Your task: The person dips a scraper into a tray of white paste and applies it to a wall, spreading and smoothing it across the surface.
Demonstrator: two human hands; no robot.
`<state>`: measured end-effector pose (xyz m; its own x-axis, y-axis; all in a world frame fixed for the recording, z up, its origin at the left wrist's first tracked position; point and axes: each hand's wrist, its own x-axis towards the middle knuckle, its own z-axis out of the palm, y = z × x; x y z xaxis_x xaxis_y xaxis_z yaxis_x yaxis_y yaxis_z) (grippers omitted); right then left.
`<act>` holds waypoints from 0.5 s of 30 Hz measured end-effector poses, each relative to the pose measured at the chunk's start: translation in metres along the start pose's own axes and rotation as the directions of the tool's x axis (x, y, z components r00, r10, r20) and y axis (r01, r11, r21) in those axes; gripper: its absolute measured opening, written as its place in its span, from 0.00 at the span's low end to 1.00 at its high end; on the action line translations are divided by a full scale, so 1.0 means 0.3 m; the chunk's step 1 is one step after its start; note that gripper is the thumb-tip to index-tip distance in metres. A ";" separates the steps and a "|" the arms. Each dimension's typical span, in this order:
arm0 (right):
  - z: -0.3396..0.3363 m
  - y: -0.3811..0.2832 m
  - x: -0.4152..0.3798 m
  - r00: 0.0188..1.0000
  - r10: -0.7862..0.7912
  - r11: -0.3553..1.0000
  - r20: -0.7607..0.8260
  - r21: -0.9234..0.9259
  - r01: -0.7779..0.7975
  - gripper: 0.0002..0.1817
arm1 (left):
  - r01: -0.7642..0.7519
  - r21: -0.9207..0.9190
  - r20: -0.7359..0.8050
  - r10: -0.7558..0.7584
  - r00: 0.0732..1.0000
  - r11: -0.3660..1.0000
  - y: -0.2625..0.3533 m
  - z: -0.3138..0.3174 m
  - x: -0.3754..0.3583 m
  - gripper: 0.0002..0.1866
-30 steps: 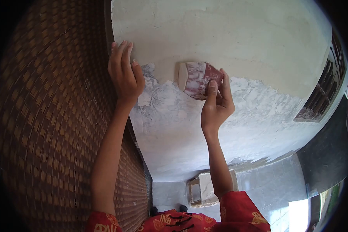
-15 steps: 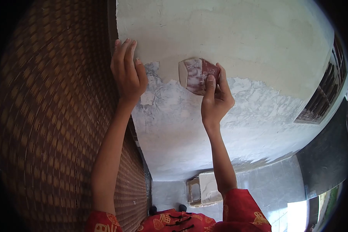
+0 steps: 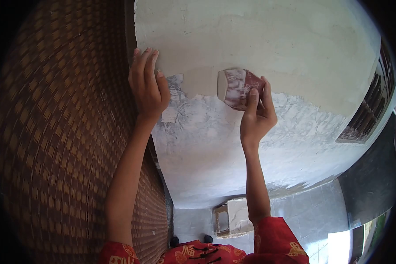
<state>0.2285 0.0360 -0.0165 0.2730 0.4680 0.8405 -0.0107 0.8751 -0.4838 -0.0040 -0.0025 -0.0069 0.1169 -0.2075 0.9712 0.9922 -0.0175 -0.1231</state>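
My right hand (image 3: pixel 258 118) grips a curved piece of sandpaper (image 3: pixel 237 89), thumb on its face and fingers at its right edge. The sheet is reddish brown, smeared with white dust, and lies against the plastered wall (image 3: pixel 251 48). Its far side is hidden. At the wall's left edge my left hand (image 3: pixel 148 88) rests open, fingers stretched upward and holding nothing. Between and below the hands, the wall has a rough band of patchy white and grey, while its upper part is smoother and beige.
A brown woven panel (image 3: pixel 70 132) stands close along the left. A slatted vent opening (image 3: pixel 368 110) is in the wall at right. Below, a pale stool-like object (image 3: pixel 240 215) stands on the grey tiled floor (image 3: pixel 191 220), near my dark-shod feet.
My right hand has slid the sandpaper to the right across the wall. My left hand stays at the wall's edge, and the view has shifted slightly.
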 end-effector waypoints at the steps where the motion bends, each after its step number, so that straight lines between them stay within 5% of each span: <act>1: -0.042 0.003 0.037 0.996 0.008 0.997 -0.088 0.083 0.000 0.18 | 0.002 0.006 -0.004 -0.002 1.000 1.000 0.002 0.001 0.000 0.21; 4: -0.128 -0.034 0.087 0.978 0.121 0.988 -0.173 0.117 -0.102 0.20 | 0.015 0.011 0.016 -0.015 1.000 1.000 0.004 -0.002 -0.003 0.21; 7: -0.067 -0.088 0.037 0.992 0.123 0.976 -0.018 0.182 -0.117 0.20 | -0.008 -0.006 0.027 0.008 1.000 1.000 0.004 0.000 -0.001 0.22; 11: 0.105 -0.069 -0.097 0.970 -0.095 0.995 0.222 -0.013 0.100 0.19 | -0.003 0.000 -0.003 0.003 1.000 1.000 0.004 -0.001 0.000 0.22; 15: 0.028 0.027 -0.014 0.997 -0.063 0.998 0.039 -0.010 0.064 0.18 | 0.012 -0.005 0.039 -0.012 0.999 1.000 0.003 -0.009 -0.004 0.22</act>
<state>0.2192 0.0420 -0.0219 0.2350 0.4162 0.8784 0.0168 0.9018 -0.4318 -0.0035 -0.0050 -0.0087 0.1064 -0.1688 0.9799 0.9934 -0.0254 -0.1122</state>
